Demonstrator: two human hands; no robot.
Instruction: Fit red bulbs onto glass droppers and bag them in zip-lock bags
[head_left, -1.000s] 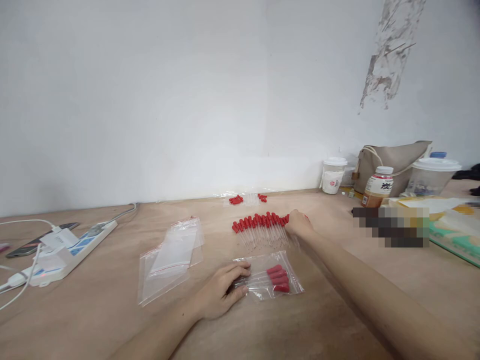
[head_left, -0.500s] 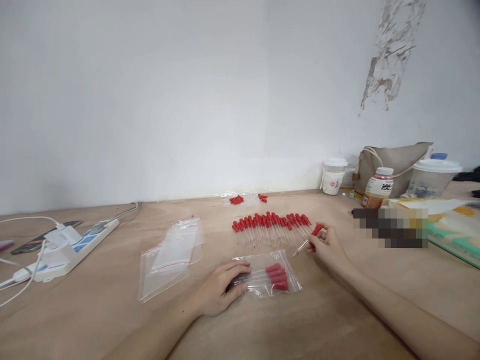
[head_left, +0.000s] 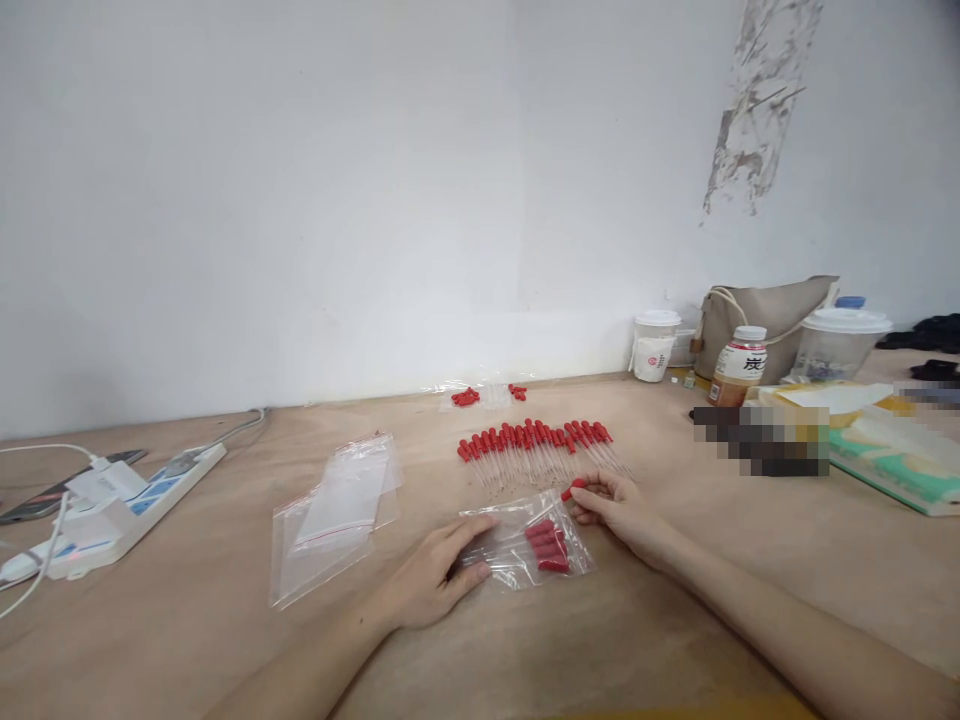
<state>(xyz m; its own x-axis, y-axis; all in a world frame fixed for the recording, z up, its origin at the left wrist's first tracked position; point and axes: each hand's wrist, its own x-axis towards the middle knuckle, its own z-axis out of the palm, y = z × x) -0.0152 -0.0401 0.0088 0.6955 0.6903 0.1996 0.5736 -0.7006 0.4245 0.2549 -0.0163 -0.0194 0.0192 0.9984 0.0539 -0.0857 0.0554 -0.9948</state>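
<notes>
A clear zip bag lies flat on the table with several red-bulbed droppers inside. My left hand holds the bag's left end, thumb on the lower part and fingers along the upper edge. Between the thumb and fingers of my right hand is the red bulb of another dropper. Its clear tube points down and left over the bag's upper right; whether the tip is inside, I cannot tell. Just beyond, a row of loose droppers lies with the bulbs away from me.
Flat zip bags are stacked on the left. A power strip with cables lies farther left. Small red bulbs rest on clear plastic by the wall. A lidded cup, a bottle and a grey bag stand back right.
My right hand has brought the dropper left, from beside the row to the bag's upper right edge. My left hand stays on the bag. The camera view has shifted slightly.
</notes>
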